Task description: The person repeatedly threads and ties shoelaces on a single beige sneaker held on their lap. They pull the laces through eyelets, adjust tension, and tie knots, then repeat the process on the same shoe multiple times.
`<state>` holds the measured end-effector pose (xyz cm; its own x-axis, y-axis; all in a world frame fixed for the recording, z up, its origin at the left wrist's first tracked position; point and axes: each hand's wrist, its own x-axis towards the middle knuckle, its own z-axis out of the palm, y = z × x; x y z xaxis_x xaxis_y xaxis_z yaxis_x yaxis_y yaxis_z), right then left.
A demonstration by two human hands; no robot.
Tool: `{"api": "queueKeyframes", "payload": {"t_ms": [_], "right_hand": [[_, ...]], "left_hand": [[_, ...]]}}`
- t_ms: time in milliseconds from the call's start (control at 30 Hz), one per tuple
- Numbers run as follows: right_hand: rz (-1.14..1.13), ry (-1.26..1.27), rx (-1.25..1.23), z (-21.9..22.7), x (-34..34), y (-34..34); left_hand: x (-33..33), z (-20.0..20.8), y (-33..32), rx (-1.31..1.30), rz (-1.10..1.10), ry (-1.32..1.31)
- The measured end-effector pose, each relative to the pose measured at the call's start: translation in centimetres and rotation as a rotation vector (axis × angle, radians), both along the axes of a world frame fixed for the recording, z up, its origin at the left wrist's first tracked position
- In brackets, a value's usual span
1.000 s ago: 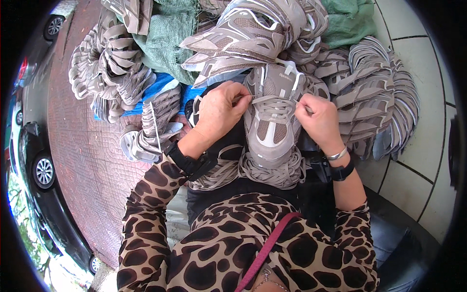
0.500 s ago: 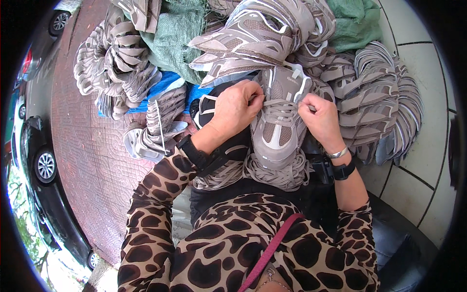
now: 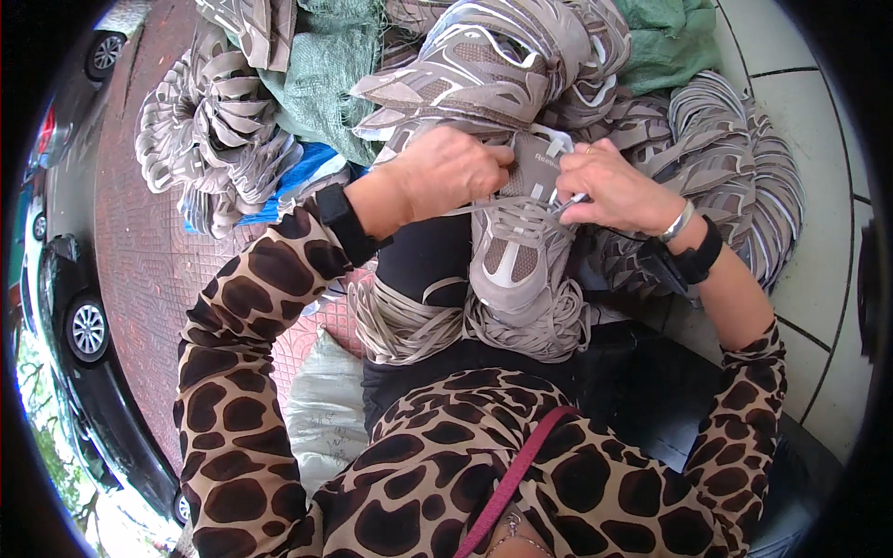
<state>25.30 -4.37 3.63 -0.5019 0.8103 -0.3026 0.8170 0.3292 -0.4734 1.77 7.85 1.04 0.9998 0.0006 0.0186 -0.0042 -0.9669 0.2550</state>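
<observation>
A grey-beige sneaker upper [image 3: 510, 265] lies on my lap, toe toward me, its front laced with a flat beige shoelace [image 3: 516, 219]. My left hand [image 3: 451, 174] is closed at the upper's left edge, beside the tongue [image 3: 537, 160]; its fingertips are partly hidden. One lace end stretches to the left below that hand. On the other side, my right hand [image 3: 609, 189] pinches the lace at the right eyelet edge, where a small shiny tip shows between the fingers. Bundles of loose beige laces [image 3: 409, 321] rest over my thighs.
Stacked sneaker uppers [image 3: 474, 79] fill the space ahead, with more at left [image 3: 219, 130] and right [image 3: 744, 186]. Green woven sacks [image 3: 326, 84] lie among them. A pale sack [image 3: 321, 400] is by my left side. Parked cars [image 3: 88, 325] stand far left.
Both hands have shifted up toward the top of the upper, and my right hand has turned inward. A lace end now extends left. My elbows have spread outward.
</observation>
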Motion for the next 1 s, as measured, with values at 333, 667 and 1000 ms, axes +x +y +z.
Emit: {"api": "queueKeyframes", "payload": {"t_ms": [333, 667, 1000], "right_hand": [[-0.36, -0.057, 0.067, -1.7, -2.7, -0.9], [-0.938, 1.204, -0.177, 5.1, -3.9, 6.1], [-0.749, 1.32, 0.372, 12.7, 2.8, 13.6]], "left_hand": [[1.5, -0.5, -1.9, -0.298, 0.397, 0.159], [4.2, 5.9, 2.8, -0.655, 0.499, -0.587], [8.7, 7.4, 4.8, -1.195, 0.326, -0.363]]}}
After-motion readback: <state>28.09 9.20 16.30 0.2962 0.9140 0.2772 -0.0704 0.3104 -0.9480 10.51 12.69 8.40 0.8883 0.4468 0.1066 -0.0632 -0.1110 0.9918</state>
